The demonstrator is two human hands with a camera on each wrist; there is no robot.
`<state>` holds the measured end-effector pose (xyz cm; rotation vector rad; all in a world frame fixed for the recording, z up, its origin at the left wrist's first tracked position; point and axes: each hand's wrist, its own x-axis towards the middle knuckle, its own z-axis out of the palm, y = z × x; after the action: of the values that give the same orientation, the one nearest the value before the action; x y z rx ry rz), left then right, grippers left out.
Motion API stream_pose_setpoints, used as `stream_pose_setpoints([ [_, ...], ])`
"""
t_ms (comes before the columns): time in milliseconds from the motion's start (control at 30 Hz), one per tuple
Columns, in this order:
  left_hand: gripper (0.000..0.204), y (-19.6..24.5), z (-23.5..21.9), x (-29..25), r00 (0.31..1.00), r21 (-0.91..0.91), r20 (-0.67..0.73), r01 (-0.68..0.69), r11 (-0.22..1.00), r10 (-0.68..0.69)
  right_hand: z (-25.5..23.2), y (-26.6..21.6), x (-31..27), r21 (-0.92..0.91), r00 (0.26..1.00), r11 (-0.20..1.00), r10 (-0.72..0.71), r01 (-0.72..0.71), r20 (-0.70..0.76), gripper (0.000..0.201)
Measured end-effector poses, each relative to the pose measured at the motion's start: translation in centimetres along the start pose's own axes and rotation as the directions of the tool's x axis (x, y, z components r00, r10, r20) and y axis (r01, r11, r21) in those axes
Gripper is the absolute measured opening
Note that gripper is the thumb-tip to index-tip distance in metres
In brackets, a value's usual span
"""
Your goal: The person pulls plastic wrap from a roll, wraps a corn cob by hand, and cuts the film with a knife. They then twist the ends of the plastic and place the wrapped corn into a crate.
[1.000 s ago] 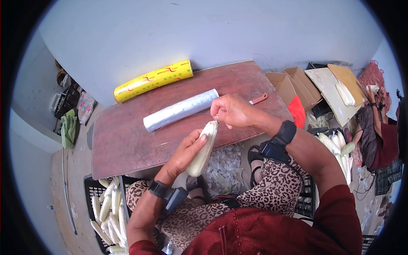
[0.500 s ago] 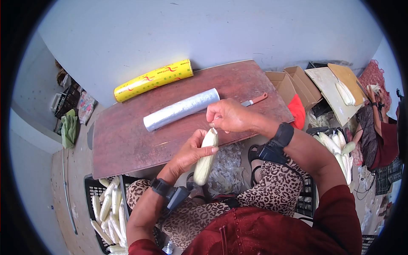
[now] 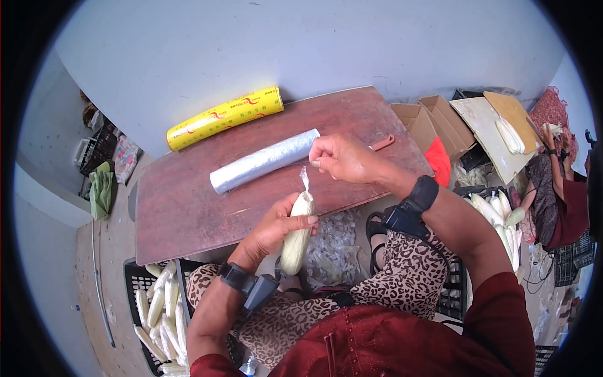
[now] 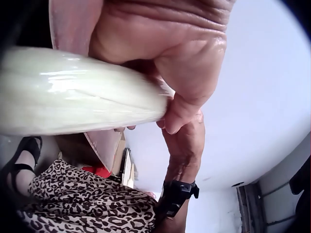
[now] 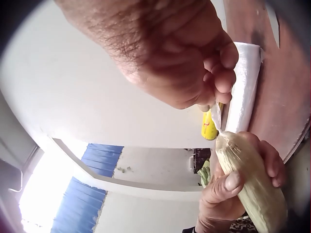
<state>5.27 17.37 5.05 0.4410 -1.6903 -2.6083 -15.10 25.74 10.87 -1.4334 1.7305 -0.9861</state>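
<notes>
My left hand (image 3: 276, 226) grips a pale green ear of corn in its husk (image 3: 295, 245), wrapped in shiny clear film, with the thumb across its upper part. A twisted tail of film (image 3: 304, 180) stands up from the ear's top end. Just right of that tail is my right hand (image 3: 345, 160), fingers curled, with a small gap between them and the film in the head view. In the right wrist view the tail (image 5: 216, 117) lines up with the right fingertips. The left wrist view shows the glossy wrapped ear (image 4: 82, 94) close up.
A red-brown table (image 3: 182, 213) bears a clear film roll (image 3: 264, 161), a yellow roll (image 3: 225, 118) and a knife (image 3: 383, 142). Crates with corn (image 3: 166, 301) stand left and right. Cardboard boxes (image 3: 418, 125) and another person (image 3: 568, 207) are at the right.
The ear has swung more upright and moved slightly left. My right hand was at the ear's top end; now it is a little above and to the right, and the film tail shows.
</notes>
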Motion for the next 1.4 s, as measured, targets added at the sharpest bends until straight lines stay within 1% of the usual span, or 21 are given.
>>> stream_pose_setpoints([
  [67, 0.03, 0.3, -0.2, -0.2, 1.0, -0.07, 0.024, -0.009, 0.997, 0.011, -0.4, 0.6, 0.2, 0.176, 0.996, 0.981, -0.082, 0.084, -0.016, 0.014],
  [133, 0.029, 0.5, -0.4, -0.4, 0.998, -0.115, 0.061, 0.003, 0.993, 0.004, -0.8, 0.0, -0.4, 0.063, 0.966, 0.966, -0.252, 0.249, 0.048, 0.023],
  [167, 0.029, 0.5, -0.7, -0.5, 0.995, -0.113, 0.103, 0.006, 0.994, 0.005, -1.0, -0.3, -0.7, 0.012, 0.94, 0.943, -0.331, 0.331, 0.086, 0.028],
  [233, 0.029, 0.5, -1.1, -0.6, 0.982, -0.108, 0.19, 0.017, 0.994, 0.004, -0.3, -1.0, -1.2, -0.039, 0.912, 0.917, -0.389, 0.397, 0.129, 0.034],
  [267, 0.029, 0.5, -1.1, -0.7, 0.982, -0.106, 0.19, 0.036, 0.994, -0.015, 0.1, -1.2, -1.3, -0.063, 0.897, 0.901, -0.416, 0.428, 0.149, 0.036],
  [300, 0.03, 0.6, -1.0, -0.8, 0.981, -0.104, 0.191, 0.055, 0.993, -0.034, 0.5, -1.1, -1.2, -0.043, 0.88, 0.891, -0.436, 0.451, 0.189, 0.04],
  [400, 0.029, 0.8, -0.9, -0.9, 0.98, -0.11, 0.189, 0.09, 0.99, -0.068, 1.0, -1.4, -1.6, -0.074, 0.852, 0.861, -0.479, 0.503, 0.21, 0.036],
  [500, 0.029, 0.6, -1.3, -0.9, 0.976, -0.108, 0.201, 0.107, 0.988, -0.083, 0.9, -0.7, -1.0, -0.081, 0.858, 0.883, -0.423, 0.463, 0.29, 0.024],
  [533, 0.029, 0.5, -1.4, -0.9, 0.974, -0.105, 0.208, 0.111, 0.988, -0.088, 0.8, -0.4, -0.9, -0.096, 0.861, 0.878, -0.431, 0.469, 0.271, 0.019],
  [600, 0.04, 0.4, -1.3, -0.9, 0.982, -0.033, 0.179, 0.065, 0.997, -0.058, 0.5, -0.3, -0.8, -0.127, 0.864, 0.867, -0.445, 0.481, 0.234, 0.013],
  [633, 0.046, 0.3, -1.3, -0.9, 0.985, 0.004, 0.165, 0.041, 0.999, -0.041, 0.4, -0.5, -0.9, -0.124, 0.883, 0.887, -0.412, 0.445, 0.225, 0.012],
  [733, 0.053, 0.2, -1.1, -0.8, 0.991, -0.076, 0.123, 0.058, 0.995, -0.048, 0.0, -1.0, -1.1, -0.109, 0.927, 0.933, -0.319, 0.344, 0.196, 0.011],
  [833, 0.054, 0.5, -1.1, -0.7, 0.993, -0.155, 0.109, 0.065, 0.986, -0.048, -0.1, -0.9, -0.9, -0.071, 0.96, 0.968, -0.227, 0.241, 0.167, 0.01],
  [900, 0.05, 0.7, -0.9, -0.7, 0.995, -0.135, 0.098, 0.034, 0.99, -0.021, -0.2, -0.9, -0.8, -0.025, 0.979, 0.989, -0.138, 0.144, 0.15, 0.01],
  [933, 0.047, 0.8, -0.9, -0.7, 0.996, -0.124, 0.092, 0.018, 0.992, -0.007, -0.2, -0.8, -0.8, -0.018, 0.983, 0.992, -0.118, 0.122, 0.143, 0.01],
  [1033, 0.032, 1.0, -0.8, -0.6, 1.0, 0.001, 0.004, 0.023, 1.0, -0.023, -0.1, -0.8, -0.7, -0.005, 0.989, 0.997, -0.076, 0.078, 0.126, 0.011],
  [1133, 0.033, 1.1, -0.3, -0.4, 0.994, 0.174, -0.087, -0.047, 0.984, 0.063, 0.0, -0.9, -0.7, -0.001, 0.991, 0.998, -0.064, 0.065, 0.117, 0.012],
  [1233, 0.036, 1.1, 0.1, -0.1, 0.986, 0.3, -0.118, -0.081, 0.95, 0.121, 0.3, -0.9, -0.5, 0.014, 0.994, 0.999, -0.034, 0.033, 0.104, 0.011],
  [1333, 0.038, 1.4, -0.2, -0.2, 0.993, 0.323, -0.121, 0.04, 0.945, -0.001, 0.8, -0.5, -0.1, 0.015, 0.997, 1.0, -0.007, 0.005, 0.081, 0.01],
  [1400, 0.042, 1.0, -0.4, -0.1, 0.988, 0.376, -0.143, -0.004, 0.927, 0.063, 1.1, -0.4, 0.2, 0.03, 0.997, 1.0, -0.004, 0.002, 0.079, 0.01],
])
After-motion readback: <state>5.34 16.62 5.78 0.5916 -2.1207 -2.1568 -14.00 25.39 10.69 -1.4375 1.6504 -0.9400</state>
